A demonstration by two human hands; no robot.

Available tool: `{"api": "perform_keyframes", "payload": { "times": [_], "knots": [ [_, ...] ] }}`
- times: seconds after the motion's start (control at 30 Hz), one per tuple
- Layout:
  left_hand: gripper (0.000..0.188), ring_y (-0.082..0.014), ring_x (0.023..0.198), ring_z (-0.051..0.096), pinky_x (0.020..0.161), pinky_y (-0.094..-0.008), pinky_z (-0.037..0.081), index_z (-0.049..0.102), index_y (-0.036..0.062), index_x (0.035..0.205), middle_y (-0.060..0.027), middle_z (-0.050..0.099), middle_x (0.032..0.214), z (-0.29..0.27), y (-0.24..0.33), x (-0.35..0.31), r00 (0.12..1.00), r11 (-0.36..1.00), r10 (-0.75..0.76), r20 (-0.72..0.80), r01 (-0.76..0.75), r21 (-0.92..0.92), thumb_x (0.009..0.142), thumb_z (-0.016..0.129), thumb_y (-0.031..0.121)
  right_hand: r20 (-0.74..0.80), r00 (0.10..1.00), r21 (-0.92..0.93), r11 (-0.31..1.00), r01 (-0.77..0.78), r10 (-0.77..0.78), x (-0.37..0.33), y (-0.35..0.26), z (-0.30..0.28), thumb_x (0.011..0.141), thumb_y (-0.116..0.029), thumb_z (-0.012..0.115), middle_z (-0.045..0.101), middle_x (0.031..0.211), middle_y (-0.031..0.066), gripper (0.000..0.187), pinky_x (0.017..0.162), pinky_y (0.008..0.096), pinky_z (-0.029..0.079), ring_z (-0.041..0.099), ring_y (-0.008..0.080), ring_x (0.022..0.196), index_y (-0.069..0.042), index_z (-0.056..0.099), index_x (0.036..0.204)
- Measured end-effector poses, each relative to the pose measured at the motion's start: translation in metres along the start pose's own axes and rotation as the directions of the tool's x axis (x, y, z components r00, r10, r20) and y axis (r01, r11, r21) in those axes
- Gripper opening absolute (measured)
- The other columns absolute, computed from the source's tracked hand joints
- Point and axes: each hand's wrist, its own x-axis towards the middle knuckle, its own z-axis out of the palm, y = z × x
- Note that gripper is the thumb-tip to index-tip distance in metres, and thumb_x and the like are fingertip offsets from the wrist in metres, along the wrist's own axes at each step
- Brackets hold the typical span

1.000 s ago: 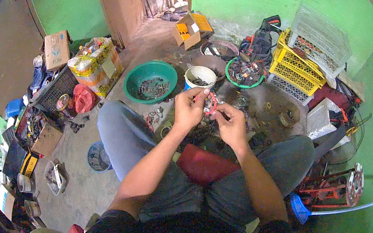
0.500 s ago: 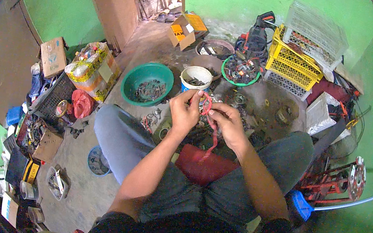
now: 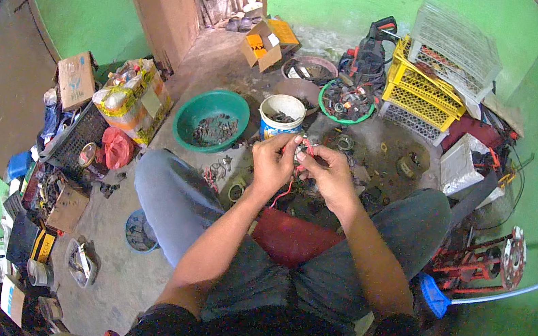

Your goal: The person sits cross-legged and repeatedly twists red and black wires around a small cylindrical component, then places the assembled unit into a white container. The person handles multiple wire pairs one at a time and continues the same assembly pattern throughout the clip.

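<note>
My left hand [image 3: 272, 163] and my right hand [image 3: 331, 178] meet in front of me, above my parted knees. Both are closed, fingertips pinching a red plastic strip [image 3: 289, 188]. The strip bunches between the fingers, and a thin end of it hangs below them. A small whitish or metallic piece shows at the fingertips; its kind is too small to make out. Beneath the hands lies a dark red cloth or pad [image 3: 283, 237]. Scattered small parts cover the floor beyond it.
Beyond my hands stand a white bucket [image 3: 282, 105], a green basin [image 3: 182, 123] of small metal parts and a green-rimmed basket [image 3: 344, 120]. Yellow crates [image 3: 425, 87] are stacked at back right. A blue-headed broom [image 3: 433, 294] lies right; boxes and clutter line the left.
The red loop between my fingers has closed into a tighter bunch. The strip's loose end has swung from the right side to the left below my hands.
</note>
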Motion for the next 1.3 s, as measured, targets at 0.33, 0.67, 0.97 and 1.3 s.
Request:
{"api": "perform_keyframes", "payload": {
  "times": [0.33, 0.67, 0.97, 1.3],
  "knots": [
    [0.017, -0.0273, 0.074, 0.072, 0.067, -0.0369, 0.053, 0.071, -0.0055, 0.092, -0.0213, 0.071, 0.082, -0.002, -0.003, 0.001, 0.998, 0.997, 0.060, 0.009, -0.061, 0.042, 0.092, 0.064, 0.010, -0.082, 0.876, -0.744, 0.614, 0.264, -0.476, -0.003, -0.005, 0.001, 0.091, -0.014, 0.065, 0.065, 0.066, 0.0180, 0.017, 0.057, 0.0364, 0.048, 0.062, 0.0305, 0.055, 0.002, 0.071, 0.092],
    [0.019, -0.0187, 0.067, 0.067, 0.063, -0.0342, 0.051, 0.071, -0.0045, 0.095, -0.0194, 0.070, 0.077, 0.002, -0.003, 0.004, 1.000, 0.998, 0.013, -0.003, -0.013, -0.061, 0.094, 0.065, 0.013, -0.244, 0.880, -0.577, 0.790, 0.207, -0.408, -0.003, -0.006, -0.006, 0.087, -0.017, 0.072, 0.066, 0.068, 0.0117, 0.018, 0.059, 0.0397, 0.049, 0.064, 0.0245, 0.062, -0.002, 0.068, 0.079],
    [0.022, -0.0151, 0.072, 0.065, 0.069, -0.0335, 0.052, 0.070, -0.0059, 0.096, -0.0173, 0.071, 0.080, 0.005, -0.005, 0.000, 1.000, 0.990, 0.015, 0.020, -0.012, -0.142, 0.095, 0.064, 0.015, 0.272, 0.932, 0.657, 0.661, -0.363, 0.241, -0.001, -0.020, -0.027, 0.098, -0.025, 0.061, 0.051, 0.069, -0.0034, 0.017, 0.071, 0.0335, 0.048, 0.053, 0.0137, 0.068, -0.009, 0.062, 0.090],
    [0.025, -0.0084, 0.062, 0.052, 0.057, -0.0274, 0.042, 0.072, -0.0019, 0.092, -0.0027, 0.063, 0.069, -0.007, 0.010, 0.005, 0.914, 0.898, -0.299, 0.275, 0.367, -0.243, 0.099, 0.059, 0.018, 0.050, 0.963, 0.392, 0.882, -0.262, 0.263, -0.001, -0.035, -0.021, 0.097, -0.027, 0.062, 0.046, 0.067, -0.0064, 0.020, 0.063, 0.0365, 0.051, 0.053, 0.0124, 0.064, -0.010, 0.063, 0.088]
  ]
}}
